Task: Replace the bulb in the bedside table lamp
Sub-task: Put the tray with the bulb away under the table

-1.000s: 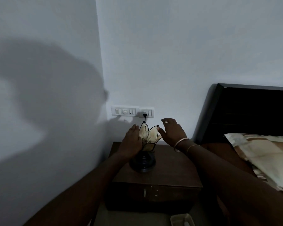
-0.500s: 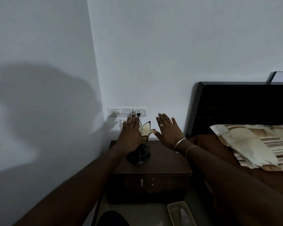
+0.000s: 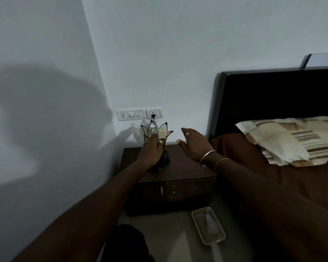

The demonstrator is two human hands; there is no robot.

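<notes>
The bedside lamp [image 3: 162, 131] has a flower-shaped shade of pale glass petals with black edges and a dark round base. It stands at the back left of the brown bedside table [image 3: 187, 168]. My left hand [image 3: 150, 151] wraps around the lamp just under the shade, hiding the stem, with fingertips on the lower petals. My right hand [image 3: 194, 145] hovers open to the right of the lamp, not touching it. A pale bulb-like thing [image 3: 211, 225] lies in a beige tray [image 3: 197, 223] on the floor. No bulb shows inside the shade.
The lamp's black plug [image 3: 153, 116] sits in a wall socket beside a switch plate [image 3: 131, 115]. A dark headboard [image 3: 273, 103] and a bed with a striped pillow [image 3: 292, 138] lie to the right. The wall corner is close on the left.
My left hand has gone from flat beside the shade to closed around the lamp below it. My right hand drew away to the right. The view moved back and shifted.
</notes>
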